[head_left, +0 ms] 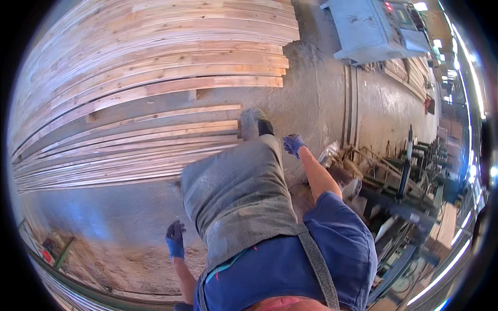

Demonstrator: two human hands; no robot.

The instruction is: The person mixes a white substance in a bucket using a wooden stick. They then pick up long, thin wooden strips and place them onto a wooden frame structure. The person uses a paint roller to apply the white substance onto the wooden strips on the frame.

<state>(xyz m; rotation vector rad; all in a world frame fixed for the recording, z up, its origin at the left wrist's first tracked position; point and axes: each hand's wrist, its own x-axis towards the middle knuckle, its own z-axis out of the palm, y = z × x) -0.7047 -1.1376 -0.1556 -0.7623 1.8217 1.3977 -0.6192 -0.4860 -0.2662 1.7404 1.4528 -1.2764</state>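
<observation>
boards lay on the gray floor [316, 88] in two groups. the big group of boards [171, 57] was at the top left, with long flat pieces lying side by side. the small group of boards [140, 147] was a bit lower, closer to the person, and its pieces ran nearly the same way. a strip of bare floor showed between the two groups.

the left hand [175, 239] wore a blue glove with dark fingers. it hung low on the left, apart from the small group of boards. its grip was loose, with the fingers a little spread and a little bent. the right hand [294, 144] wore a blue glove too, and it was out in front, to the right of the board ends. its grip was curled in, but i could not tell if it was pinching something.

the person wore a gray apron [238, 197] over a blue shirt [340, 228]. a foot [265, 127] poked out past the apron, near the ends of the small group of boards.

on the right, a messy heap of scraps [345, 167] sat by a dark metal frame [399, 207]. i could not tell if a bin held the scraps. more boards [407, 75] lay farther off, near a pale blue machine [365, 28] with a little red light. brown dust [140, 264] covered the floor at the lower left.
</observation>
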